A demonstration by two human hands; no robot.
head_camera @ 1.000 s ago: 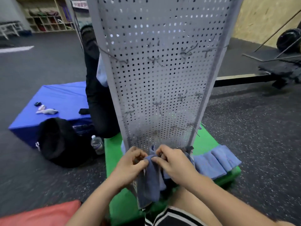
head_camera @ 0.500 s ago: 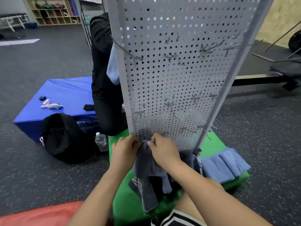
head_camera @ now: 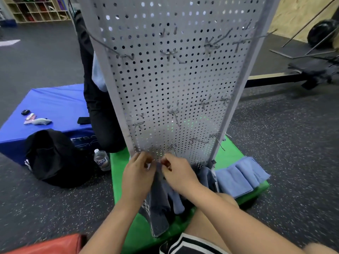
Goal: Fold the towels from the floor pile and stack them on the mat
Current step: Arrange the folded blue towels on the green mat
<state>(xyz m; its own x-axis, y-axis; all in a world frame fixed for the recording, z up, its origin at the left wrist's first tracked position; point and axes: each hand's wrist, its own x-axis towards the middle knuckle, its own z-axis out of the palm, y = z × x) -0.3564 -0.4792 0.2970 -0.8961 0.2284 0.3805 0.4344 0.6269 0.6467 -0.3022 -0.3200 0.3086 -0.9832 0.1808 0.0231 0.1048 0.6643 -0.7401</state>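
Towel in hand: a grey-blue towel [head_camera: 159, 213] hangs in front of the foot of the pegboard rack [head_camera: 174, 88], its lower end drooping onto the green mat [head_camera: 128, 208]
Left hand: the left hand [head_camera: 136, 173] has its fingers curled, pinching the towel's top edge
Right hand: the right hand [head_camera: 178, 174] pinches the same edge just beside the left, the two grips nearly touching
Handling: probably light and quite limp — it sags and bunches under its own weight; likely neither slippery nor breakable
Where to hold: two corners of one edge look best, hands drawn apart so that the cloth hangs flat; gripped this close, it stays rumpled
Stack: folded light-blue towels [head_camera: 240, 176] lie overlapping at the mat's right side, beside the rack's foot
Black bag: a black bag [head_camera: 53, 158] slumps on the floor left of the mat — contents hidden
Bottle: a water bottle [head_camera: 101, 160] stands upright between bag and mat; its fill cannot be made out
Shelf: far cubby shelves [head_camera: 36, 8] hold coloured things, too blurred to name
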